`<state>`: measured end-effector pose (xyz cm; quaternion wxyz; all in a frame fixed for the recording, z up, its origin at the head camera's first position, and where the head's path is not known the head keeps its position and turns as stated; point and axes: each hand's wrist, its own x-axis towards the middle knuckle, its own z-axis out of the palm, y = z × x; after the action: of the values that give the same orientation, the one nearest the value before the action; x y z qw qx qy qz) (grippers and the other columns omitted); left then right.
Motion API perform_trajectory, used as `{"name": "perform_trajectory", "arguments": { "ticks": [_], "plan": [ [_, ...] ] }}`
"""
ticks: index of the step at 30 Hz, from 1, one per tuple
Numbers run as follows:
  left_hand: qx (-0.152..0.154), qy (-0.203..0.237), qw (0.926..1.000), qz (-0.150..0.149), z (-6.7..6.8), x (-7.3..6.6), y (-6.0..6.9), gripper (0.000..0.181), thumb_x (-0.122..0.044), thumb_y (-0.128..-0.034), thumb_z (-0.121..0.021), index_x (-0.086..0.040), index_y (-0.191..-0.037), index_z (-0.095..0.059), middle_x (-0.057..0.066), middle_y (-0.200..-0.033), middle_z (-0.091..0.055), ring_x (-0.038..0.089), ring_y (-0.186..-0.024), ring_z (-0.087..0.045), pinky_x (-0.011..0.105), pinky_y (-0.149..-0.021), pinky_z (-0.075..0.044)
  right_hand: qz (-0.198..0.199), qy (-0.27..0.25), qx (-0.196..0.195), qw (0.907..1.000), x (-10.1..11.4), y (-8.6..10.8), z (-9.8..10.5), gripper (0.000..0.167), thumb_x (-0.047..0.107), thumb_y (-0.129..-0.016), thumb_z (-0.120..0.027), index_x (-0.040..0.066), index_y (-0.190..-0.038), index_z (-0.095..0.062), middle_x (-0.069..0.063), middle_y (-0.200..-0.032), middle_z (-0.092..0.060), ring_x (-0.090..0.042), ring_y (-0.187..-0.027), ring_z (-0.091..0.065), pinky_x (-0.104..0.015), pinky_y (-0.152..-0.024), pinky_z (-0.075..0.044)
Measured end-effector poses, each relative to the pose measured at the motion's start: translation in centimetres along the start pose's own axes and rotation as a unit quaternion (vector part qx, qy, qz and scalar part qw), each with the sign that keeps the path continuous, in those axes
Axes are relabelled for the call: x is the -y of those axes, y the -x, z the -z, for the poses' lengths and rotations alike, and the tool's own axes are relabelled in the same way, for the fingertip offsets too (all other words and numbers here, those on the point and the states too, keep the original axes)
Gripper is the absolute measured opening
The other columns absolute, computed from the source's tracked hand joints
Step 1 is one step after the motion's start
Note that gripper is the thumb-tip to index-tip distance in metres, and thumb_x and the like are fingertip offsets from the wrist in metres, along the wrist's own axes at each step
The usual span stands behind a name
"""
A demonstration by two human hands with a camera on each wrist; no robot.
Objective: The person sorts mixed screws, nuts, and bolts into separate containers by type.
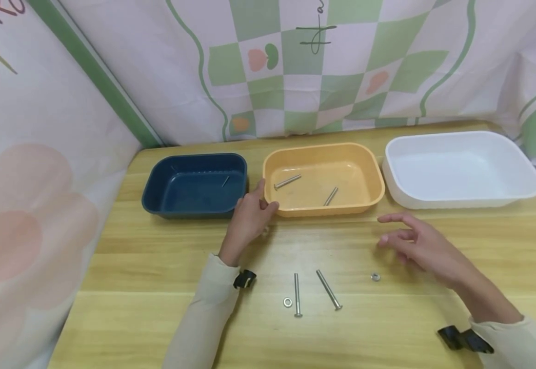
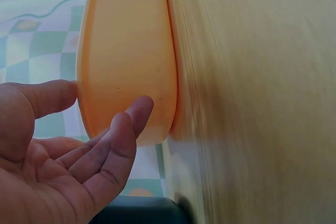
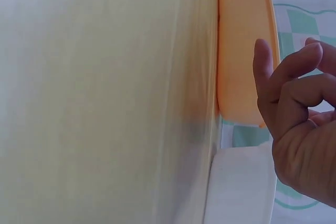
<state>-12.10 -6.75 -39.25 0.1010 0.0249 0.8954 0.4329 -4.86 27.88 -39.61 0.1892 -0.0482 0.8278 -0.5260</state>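
My left hand [image 1: 251, 216] is at the front left corner of the orange tray [image 1: 318, 211]. In the left wrist view its thumb [image 2: 56, 97] meets the tray's rim, while its loosely bent fingers lie along the outer wall. Inside that tray are two metal bolts, one at the left [image 1: 288, 182] and one near the front [image 1: 331, 196]. My right hand [image 1: 427, 247] hovers over the table below the white tray, fingers relaxed, holding nothing. A hex nut [image 1: 375, 277] lies below it. Two longer bolts [image 1: 297, 294] and a metal ring [image 1: 288, 302] lie on the table between my arms.
At the left stands a dark blue tray [image 1: 189, 210] with a small metal pin [image 1: 225, 181] in it. A white tray [image 1: 461, 200] stands at the right. Behind the wooden table [image 1: 157, 307] hangs a patterned curtain [image 1: 304, 92].
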Motion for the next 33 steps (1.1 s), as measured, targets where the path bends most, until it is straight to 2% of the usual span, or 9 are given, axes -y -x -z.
{"name": "perform_trajectory", "arguments": {
  "ticks": [7,16,33],
  "plan": [
    [0.001,0.005,1.0,-0.006,-0.2,0.3,0.1,0.07,-0.021,-0.0991,-0.064,-0.002,-0.156,-0.029,0.003,-0.061,-0.052,0.013,-0.042,-0.041,0.028,-0.043,-0.034,-0.011,-0.023,0.032,0.9992,-0.5,0.8,-0.5,0.053,0.017,-0.102,-0.06,-0.001,-0.147,-0.038,-0.017,-0.099,-0.072,-0.018,-0.054,-0.054,-0.028,-0.042,-0.04],
    [0.001,0.007,0.9999,-0.014,-0.3,0.4,0.2,0.07,-0.02,-0.0993,-0.064,-0.001,-0.157,-0.028,-0.001,-0.054,-0.043,0.012,-0.04,-0.036,0.027,-0.042,-0.03,-0.025,-0.026,0.059,0.9976,-0.1,0.8,-0.9,0.054,0.018,-0.102,-0.061,0.0,-0.147,-0.038,-0.017,-0.098,-0.071,-0.015,-0.054,-0.054,-0.024,-0.04,-0.038],
    [0.002,-0.002,1.0,-0.007,0.0,0.1,0.1,0.07,-0.021,-0.0992,-0.063,-0.001,-0.157,-0.028,0.003,-0.059,-0.05,0.013,-0.043,-0.041,0.028,-0.045,-0.034,-0.033,-0.038,0.108,0.9929,1.0,0.6,-2.2,0.056,0.012,-0.097,-0.064,-0.006,-0.143,-0.038,-0.015,-0.095,-0.072,-0.017,-0.05,-0.055,-0.03,-0.044,-0.043]
  ]
}}
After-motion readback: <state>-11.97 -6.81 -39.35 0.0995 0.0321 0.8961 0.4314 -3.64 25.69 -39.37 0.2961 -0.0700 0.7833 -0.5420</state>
